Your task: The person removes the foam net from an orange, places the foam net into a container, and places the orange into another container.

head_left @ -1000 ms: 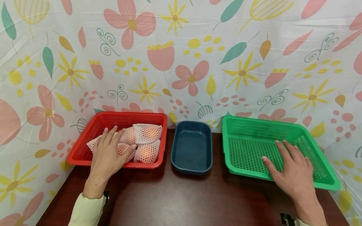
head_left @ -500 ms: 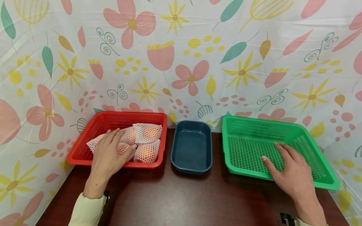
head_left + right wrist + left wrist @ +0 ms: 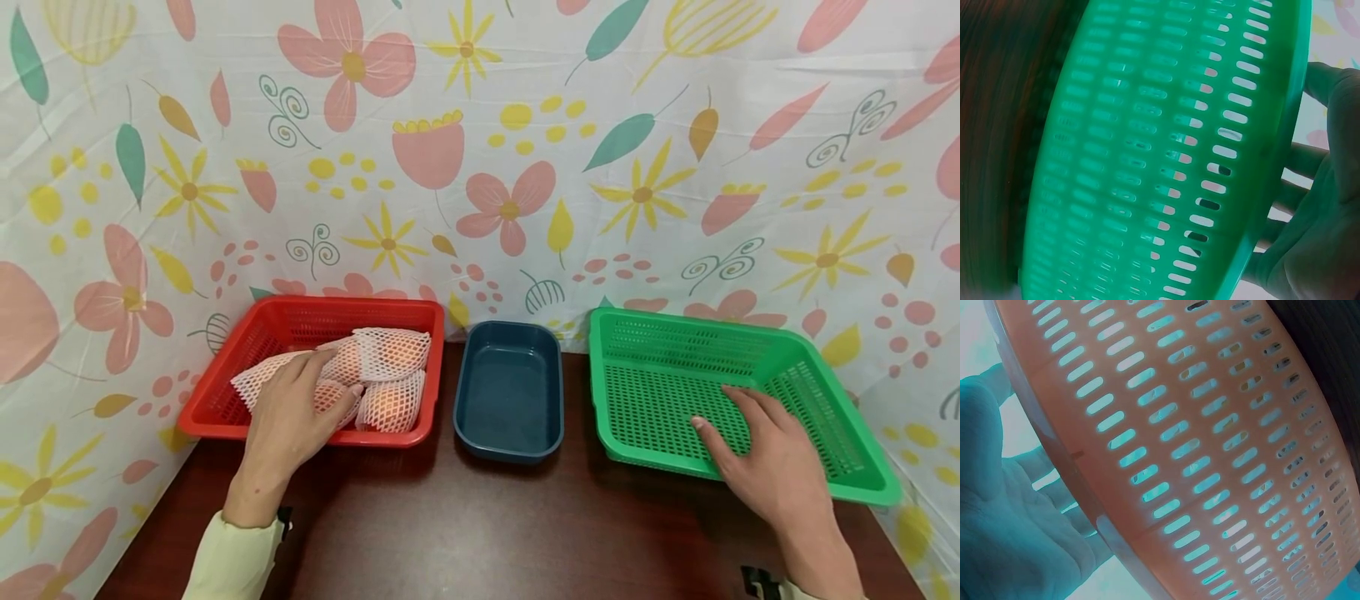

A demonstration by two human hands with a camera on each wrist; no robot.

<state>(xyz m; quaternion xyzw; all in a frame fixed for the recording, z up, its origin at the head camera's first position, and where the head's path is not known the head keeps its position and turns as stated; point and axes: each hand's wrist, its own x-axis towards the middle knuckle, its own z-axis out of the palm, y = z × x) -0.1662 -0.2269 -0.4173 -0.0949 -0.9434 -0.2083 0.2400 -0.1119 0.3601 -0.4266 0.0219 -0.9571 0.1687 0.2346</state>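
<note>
In the head view, several round orange-red fruits in white foam nets lie in the red basket. My left hand reaches over the basket's near rim, thumb spread and fingers bent down over the netted fruit. Its fingertips are partly hidden, so contact cannot be told. My right hand hangs over the near right side of the green basket, fingers loosely bent, holding nothing. In the wrist views, each hand is partly hidden behind its basket's slotted wall.
A dark blue rectangular tray stands between the two baskets. All three rest on a dark brown table. A flower-printed curtain rises behind and along the sides.
My left fingers have bent down toward the netted fruit. My right fingers have drawn in slightly. The baskets and tray stay in place.
</note>
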